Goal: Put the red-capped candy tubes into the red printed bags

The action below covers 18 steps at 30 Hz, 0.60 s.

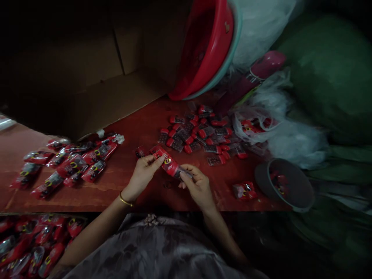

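Observation:
Between my hands, above the front of the red table [116, 193], is a red printed plastic packet [169, 164] with a yellow-and-black mark. My left hand [143, 172] pinches its upper left end between thumb and fingers. At the lower right end, my right hand [197, 186] grips it, thumb on top. A dark piece shows at that end, partly covered by my fingers. Just beyond my hands lies a pile of small clear cases with red ends [186, 135]. Another red packet [140, 152] rests behind my left hand, partly hidden.
Filled red packets [71, 166] are heaped at the left; more fill a container [37, 242] below the table edge. A grey bowl [286, 186] and a packet [244, 191] sit right. Behind are a cardboard box [122, 97], red basin [215, 50], pink bottle [266, 66] and plastic bag [276, 131].

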Each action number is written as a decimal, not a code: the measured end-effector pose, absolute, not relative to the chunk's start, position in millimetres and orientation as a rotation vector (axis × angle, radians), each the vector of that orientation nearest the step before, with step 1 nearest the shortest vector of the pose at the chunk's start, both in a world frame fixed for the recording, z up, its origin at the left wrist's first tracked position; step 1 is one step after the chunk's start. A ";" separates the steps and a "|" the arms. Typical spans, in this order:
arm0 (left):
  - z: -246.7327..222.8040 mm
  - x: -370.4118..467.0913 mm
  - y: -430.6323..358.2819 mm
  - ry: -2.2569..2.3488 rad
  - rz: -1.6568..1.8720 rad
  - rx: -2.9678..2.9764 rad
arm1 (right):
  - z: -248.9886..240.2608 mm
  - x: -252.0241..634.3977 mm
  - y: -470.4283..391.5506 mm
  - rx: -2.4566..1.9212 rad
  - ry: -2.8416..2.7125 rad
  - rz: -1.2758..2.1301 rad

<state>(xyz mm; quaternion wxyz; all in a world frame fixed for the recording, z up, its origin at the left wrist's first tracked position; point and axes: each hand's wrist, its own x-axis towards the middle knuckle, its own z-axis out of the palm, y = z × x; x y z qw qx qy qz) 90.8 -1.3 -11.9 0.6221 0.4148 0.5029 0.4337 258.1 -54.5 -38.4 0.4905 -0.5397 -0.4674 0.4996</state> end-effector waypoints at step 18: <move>-23.8 115.4 -10.1 1.052 1.075 0.595 | -39.6 228.2 -41.3 -1.400 -1.127 1.148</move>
